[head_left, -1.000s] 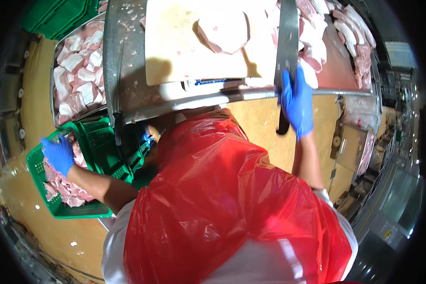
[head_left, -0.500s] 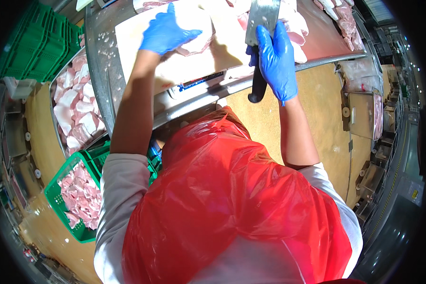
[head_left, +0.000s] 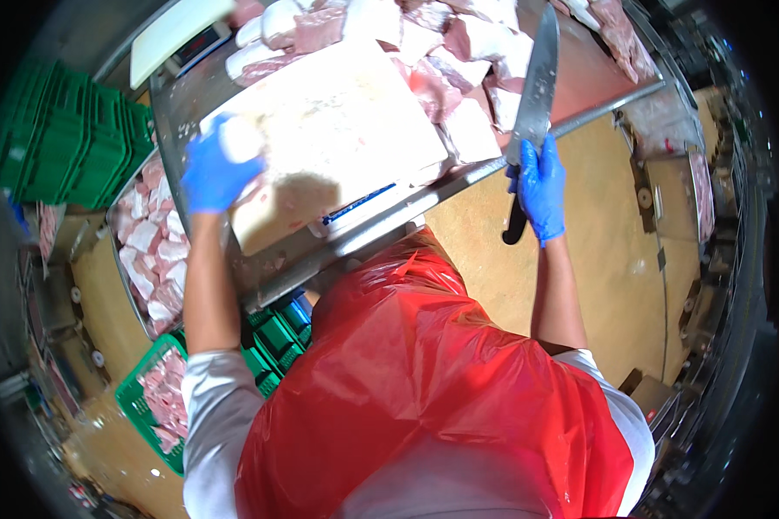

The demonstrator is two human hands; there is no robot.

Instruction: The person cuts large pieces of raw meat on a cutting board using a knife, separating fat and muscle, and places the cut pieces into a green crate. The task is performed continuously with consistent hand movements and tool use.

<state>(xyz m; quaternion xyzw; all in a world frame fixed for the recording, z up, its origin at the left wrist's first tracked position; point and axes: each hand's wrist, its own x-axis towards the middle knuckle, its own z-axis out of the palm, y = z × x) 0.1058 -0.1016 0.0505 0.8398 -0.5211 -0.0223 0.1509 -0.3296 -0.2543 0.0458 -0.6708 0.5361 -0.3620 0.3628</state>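
My left hand (head_left: 208, 173), in a blue glove and blurred, grips a pale piece of meat (head_left: 241, 139) at the left side of the white cutting board (head_left: 329, 112). My right hand (head_left: 539, 189), also gloved, is closed on the black handle of a large knife (head_left: 535, 82), which points away from me beyond the board's right side. Raw meat pieces (head_left: 459, 69) lie along the back and right of the board on a steel table (head_left: 571, 78). A red plastic apron (head_left: 424, 389) covers my front.
A tray of meat chunks (head_left: 147, 251) stands left of the table, with stacked green crates (head_left: 61, 130) behind it. A green basket of meat scraps (head_left: 138, 398) is at lower left, a scale (head_left: 199, 48) at back left. A tan floor (head_left: 614, 294) shows on the right.
My left hand came up from the green basket onto the meat on the board and has moved it leftward. The knife stays in my right hand. The view has shifted.
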